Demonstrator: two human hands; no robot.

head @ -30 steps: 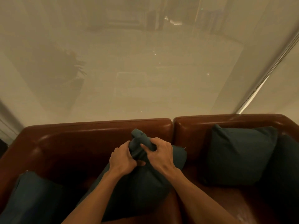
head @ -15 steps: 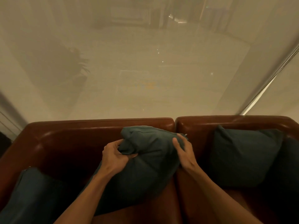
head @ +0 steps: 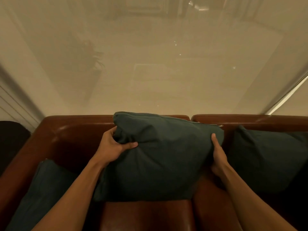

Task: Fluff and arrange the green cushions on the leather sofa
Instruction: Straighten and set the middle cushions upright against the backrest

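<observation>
"Where's the green cushion (head: pixel 160 160)?"

"Upright on the leather sofa (head: pixel 75 129), mid-seat against the backrest. The left hand (head: pixel 113 145) bunches its top-left corner, and the right hand (head: pixel 218 154) clasps the right edge, thumb in front."

Sofa (head: pixel 70 130) glossy smooth brown leather w/ sheen; cushions (head: pixel 160 160) matt green woven cloth, creased.

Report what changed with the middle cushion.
The right hand let go of the bunched top and slid right to grip the right edge of the dark green fabric cushion; the left hand kept its grip. The cushion opened wide. The left-end cushion, right-end cushion and brown leather sofa stayed put.
</observation>
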